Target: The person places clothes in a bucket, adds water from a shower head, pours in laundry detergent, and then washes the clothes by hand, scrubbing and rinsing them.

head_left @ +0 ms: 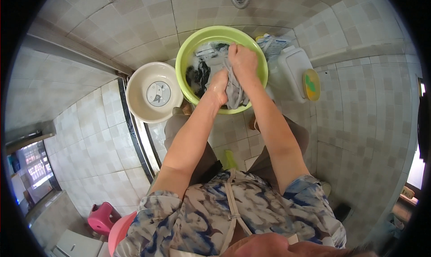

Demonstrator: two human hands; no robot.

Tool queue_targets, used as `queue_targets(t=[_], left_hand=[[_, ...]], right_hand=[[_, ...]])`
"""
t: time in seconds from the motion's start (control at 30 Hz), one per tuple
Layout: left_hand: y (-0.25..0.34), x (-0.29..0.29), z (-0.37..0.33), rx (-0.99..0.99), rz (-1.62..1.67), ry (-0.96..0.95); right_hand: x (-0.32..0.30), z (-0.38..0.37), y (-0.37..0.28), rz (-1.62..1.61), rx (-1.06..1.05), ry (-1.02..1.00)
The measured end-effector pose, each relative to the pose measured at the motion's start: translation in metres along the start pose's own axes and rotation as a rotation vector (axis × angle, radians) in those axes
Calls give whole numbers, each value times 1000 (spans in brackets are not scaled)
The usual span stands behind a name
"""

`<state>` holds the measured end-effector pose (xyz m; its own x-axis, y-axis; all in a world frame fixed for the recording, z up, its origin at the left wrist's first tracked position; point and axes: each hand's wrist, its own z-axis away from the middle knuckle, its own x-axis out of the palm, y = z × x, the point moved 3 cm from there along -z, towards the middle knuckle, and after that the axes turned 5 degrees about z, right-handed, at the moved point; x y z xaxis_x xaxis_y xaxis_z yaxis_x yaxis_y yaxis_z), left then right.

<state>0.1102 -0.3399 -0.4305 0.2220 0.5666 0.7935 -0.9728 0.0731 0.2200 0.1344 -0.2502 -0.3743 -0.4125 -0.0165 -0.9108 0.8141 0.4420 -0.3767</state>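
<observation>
A large lime-green basin (182, 73) stands in front of me with sudsy water and dark and light laundry in it. Over its right half, both my hands grip a grey cloth garment (233, 88), bunched between them and draping down toward the near rim. My left hand (218, 84) is closed around its lower left part. Higher up and to the right, my right hand (242, 61) is a fist on the same cloth. Black laundry (197, 76) lies in the water left of my hands. The garment's exact kind cannot be made out.
Left of the green basin sits a cream basin (137, 84) with a cartoon print on its bottom. To the right are a white lidded bin (294, 66), a yellow bowl (316, 92) with something green, and a plastic bag (272, 45). A metal shower hose (241, 1) hangs above.
</observation>
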Motion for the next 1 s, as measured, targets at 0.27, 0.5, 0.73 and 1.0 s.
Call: queue_targets(t=[0.27, 0.5, 0.73, 1.0], left_hand=[[-3, 20, 7, -17, -136, 181], [48, 14, 23, 346, -191, 146], [14, 30, 20, 502, -1124, 217], [-3, 33, 14, 261, -255, -27]], right_hand=[[-8, 29, 8, 5, -29, -58], [-60, 3, 92, -805, 654, -122], [-90, -9, 87, -1348, 683, -122], [-57, 22, 42, -1095, 27, -398]])
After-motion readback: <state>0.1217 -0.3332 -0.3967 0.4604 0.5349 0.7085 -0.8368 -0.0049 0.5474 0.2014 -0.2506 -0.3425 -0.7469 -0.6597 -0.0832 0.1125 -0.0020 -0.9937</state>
